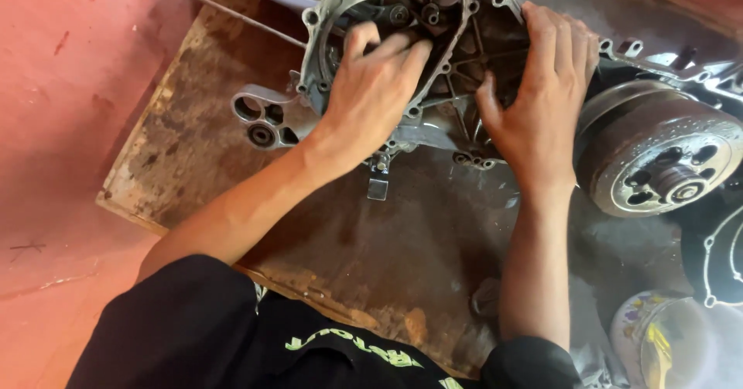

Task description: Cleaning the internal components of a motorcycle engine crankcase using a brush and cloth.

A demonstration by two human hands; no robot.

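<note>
Both hands work on a grey cast-aluminium engine crankcase (pixel 387 17) that lies at the upper centre of the frame on a stained, rusty-brown board (pixel 348 242), which itself rests on the red floor (pixel 62 164). The left hand (pixel 375 87) lies flat over the lower rim of the case with its fingers spread and curled into the open cavity, while the right hand (pixel 542 95) presses palm-down on the case's right side, fingers together along the edge and thumb splayed toward the middle; neither pinches any loose part that I can see. To handle this well, the hands should likely keep even pressure on opposite sides so the casting does not rock on the board, and the fingertips inside should feel along the bores and gasket face rather than pull at them. What the left fingers touch inside is in shadow, so I cannot tell exactly. Just right of the case sits a round clutch drum (pixel 658 157) with holes in its face, near the right wrist; a thin metal rod (pixel 224 8) lies at the upper left, and a small bowl (pixel 650 335) shows at the lower right corner.
</note>
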